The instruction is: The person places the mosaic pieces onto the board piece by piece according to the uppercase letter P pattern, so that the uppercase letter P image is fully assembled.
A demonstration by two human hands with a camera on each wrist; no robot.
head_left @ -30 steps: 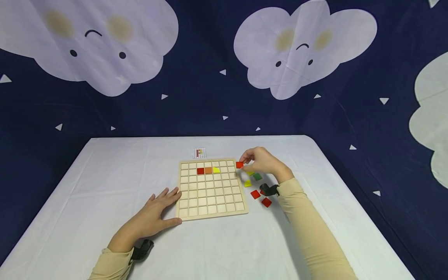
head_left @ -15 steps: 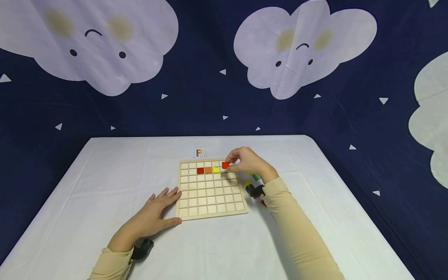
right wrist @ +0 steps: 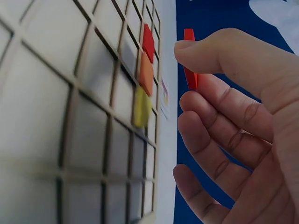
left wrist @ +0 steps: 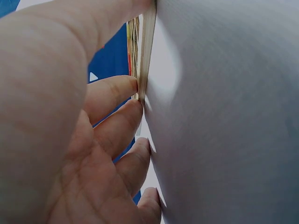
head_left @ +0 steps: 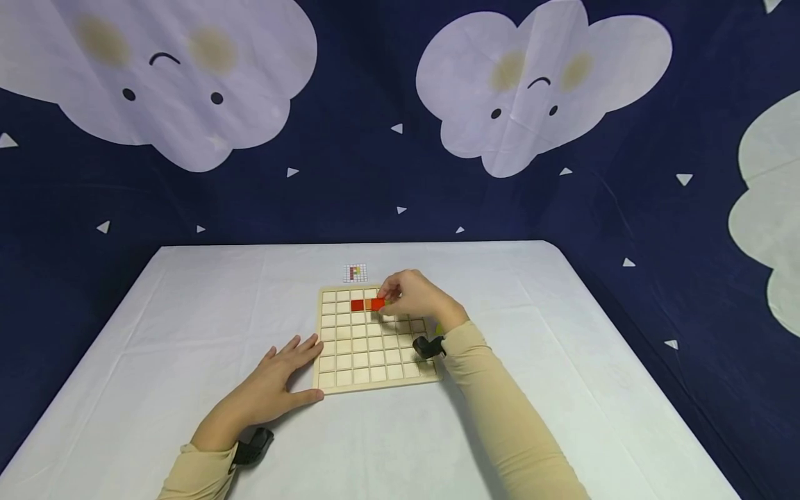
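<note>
My right hand (head_left: 417, 295) pinches a red square tile (right wrist: 190, 60) between thumb and forefinger, above the far rows of a wooden grid board (head_left: 361, 362). Set in one row of the board, as the right wrist view shows, are a dark red tile (right wrist: 148, 43), an orange tile (right wrist: 146, 73) and a yellow tile (right wrist: 142, 108). The held tile partly hides the orange one in the head view. My left hand (head_left: 271, 383) rests at the board's left edge, fingers extended, with the thumb at the near left corner and fingertips touching the rim.
Behind the board lies a small printed grid card (head_left: 355, 273) with coloured squares. A bit of a yellow piece (head_left: 439, 329) shows right of the board; my right forearm hides the other loose pieces. The white tablecloth (head_left: 187, 333) ends at a dark blue cloud-patterned backdrop.
My right hand has carried the red tile leftward, from beside the board's right edge to above the row of coloured tiles. The left hand has stayed still.
</note>
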